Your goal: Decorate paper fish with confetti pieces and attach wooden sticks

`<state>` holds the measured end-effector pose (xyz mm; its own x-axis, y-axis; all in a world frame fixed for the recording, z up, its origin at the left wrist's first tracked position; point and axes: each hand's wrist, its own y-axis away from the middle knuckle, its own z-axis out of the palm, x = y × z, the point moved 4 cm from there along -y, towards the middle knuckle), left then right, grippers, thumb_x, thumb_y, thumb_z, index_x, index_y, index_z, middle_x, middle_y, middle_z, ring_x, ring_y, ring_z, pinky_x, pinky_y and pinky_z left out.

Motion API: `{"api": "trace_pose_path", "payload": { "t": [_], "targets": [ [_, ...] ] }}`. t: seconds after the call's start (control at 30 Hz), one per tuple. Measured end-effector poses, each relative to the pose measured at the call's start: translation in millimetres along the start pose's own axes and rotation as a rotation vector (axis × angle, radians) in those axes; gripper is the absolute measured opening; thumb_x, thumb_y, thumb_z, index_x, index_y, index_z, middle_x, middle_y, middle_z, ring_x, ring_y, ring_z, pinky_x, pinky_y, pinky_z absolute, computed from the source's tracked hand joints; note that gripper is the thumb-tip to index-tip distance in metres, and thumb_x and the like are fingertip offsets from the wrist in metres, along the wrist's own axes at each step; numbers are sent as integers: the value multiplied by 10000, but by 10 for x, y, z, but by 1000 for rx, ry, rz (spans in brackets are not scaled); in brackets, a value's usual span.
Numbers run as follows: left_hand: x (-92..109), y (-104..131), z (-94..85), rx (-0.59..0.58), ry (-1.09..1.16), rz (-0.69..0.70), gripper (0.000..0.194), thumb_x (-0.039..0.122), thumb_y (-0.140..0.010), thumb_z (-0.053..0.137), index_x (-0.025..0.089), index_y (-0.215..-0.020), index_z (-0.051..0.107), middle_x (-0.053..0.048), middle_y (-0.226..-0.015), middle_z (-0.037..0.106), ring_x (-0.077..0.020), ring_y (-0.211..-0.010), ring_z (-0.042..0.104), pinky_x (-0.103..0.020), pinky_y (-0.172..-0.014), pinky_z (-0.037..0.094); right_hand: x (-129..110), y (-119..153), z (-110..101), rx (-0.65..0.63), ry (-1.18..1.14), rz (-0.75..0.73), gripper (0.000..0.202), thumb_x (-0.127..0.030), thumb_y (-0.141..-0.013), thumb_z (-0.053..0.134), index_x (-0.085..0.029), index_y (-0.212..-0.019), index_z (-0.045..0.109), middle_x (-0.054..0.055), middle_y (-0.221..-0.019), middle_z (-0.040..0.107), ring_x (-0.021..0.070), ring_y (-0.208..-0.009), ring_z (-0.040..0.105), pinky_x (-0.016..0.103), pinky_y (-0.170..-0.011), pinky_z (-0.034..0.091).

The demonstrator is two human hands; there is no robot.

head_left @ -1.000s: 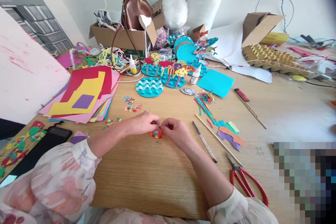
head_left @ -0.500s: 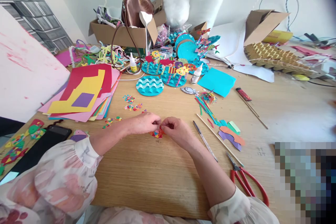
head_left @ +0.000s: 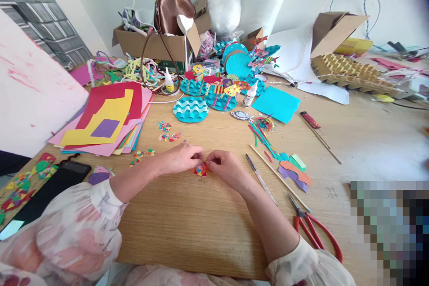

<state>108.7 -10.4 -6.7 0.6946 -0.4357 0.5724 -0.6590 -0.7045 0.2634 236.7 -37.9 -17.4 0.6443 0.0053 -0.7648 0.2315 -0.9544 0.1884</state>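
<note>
A small red paper fish point(head_left: 200, 170), covered in bits of coloured paper, is between my hands at the middle of the wooden table point(head_left: 187, 223). My left hand point(head_left: 187, 157) has its thumb and fingers closed at the upper left edge of the fish, partly covering it. From the right, my right hand point(head_left: 224, 166) pinches at its other side, fingers bent together. Left of the hands are small piles of cut paper bits point(head_left: 142, 156). Whether a tiny bit is also in the fingertips is hidden.
Red-handled scissors point(head_left: 311, 225), a pen point(head_left: 261, 178) and a wooden stick point(head_left: 279, 178) lie to the right. Coloured sheets point(head_left: 110, 116) and a phone point(head_left: 75, 172) are on the left. Glue bottles point(head_left: 250, 94) and a blue wavy disc point(head_left: 191, 115) stand further back.
My left hand has shifted slightly left, and a small gap now shows between the two hands. The right hand stays nearly still by the fish.
</note>
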Motion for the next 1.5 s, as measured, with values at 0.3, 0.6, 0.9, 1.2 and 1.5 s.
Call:
{"api": "trace_pose_path", "payload": {
  "t": [0.3,0.6,0.9,1.2,1.5],
  "targets": [
    [-38,364,210,331,-167,131,269,-6,-748,384,160,-871,556,-36,-850,586,-156,-830,547,-268,-756,435,51,9,90,20,125,78,162,-158,-681,479,-157,-633,634,6,-609,615,99,-561,483,205,-513,290],
    [-83,395,368,304,-247,146,289,-14,-781,337,144,-881,557,-51,-885,564,-166,-867,529,-279,-791,446,42,-1,145,3,220,62,169,-181,-707,478,-177,-645,635,14,-652,635,106,-588,501,214,-527,286],
    [-50,417,379,331,-309,184,293,9,-813,343,142,-946,567,-59,-941,555,-167,-896,520,-282,-810,449,38,-10,152,-5,284,43,169,-189,-723,473,-181,-664,631,20,-683,636,111,-618,507,214,-551,292],
    [-48,409,386,356,-299,197,309,36,-839,334,148,-1013,564,-60,-964,540,-161,-892,515,-281,-797,459,53,-24,163,-19,335,49,170,-198,-730,467,-187,-687,631,27,-718,646,122,-645,512,222,-559,289],
    [-58,396,409,371,-303,213,316,53,-854,335,148,-1047,566,-64,-961,535,-167,-899,502,-295,-812,456,44,-18,163,-5,373,33,167,-191,-739,475,-190,-703,638,26,-736,650,125,-668,529,227,-574,296]
  ]
}}
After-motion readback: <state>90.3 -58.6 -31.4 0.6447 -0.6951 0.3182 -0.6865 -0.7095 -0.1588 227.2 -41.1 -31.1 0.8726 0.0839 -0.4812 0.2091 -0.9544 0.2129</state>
